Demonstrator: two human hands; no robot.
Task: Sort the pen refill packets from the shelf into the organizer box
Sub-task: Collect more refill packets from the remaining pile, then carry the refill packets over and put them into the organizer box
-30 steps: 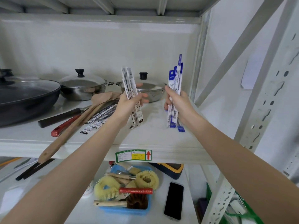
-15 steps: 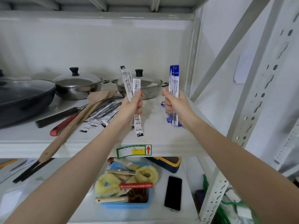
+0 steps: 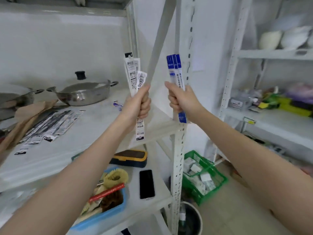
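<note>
Left hand [image 3: 139, 103]: fist clamped on black-and-white refill packets [image 3: 133, 72], about three, barcodes visible, text illegible.
Right hand [image 3: 182, 100]: fist clamped on three blue-topped refill packets [image 3: 175, 68].

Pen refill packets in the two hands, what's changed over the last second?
Both hands drew back from the shelf as the view swung right. The left hand still grips the black-and-white refill packets, the right hand the blue-topped refill packets. More black-and-white packets remain lying on the white metal shelf.
</note>
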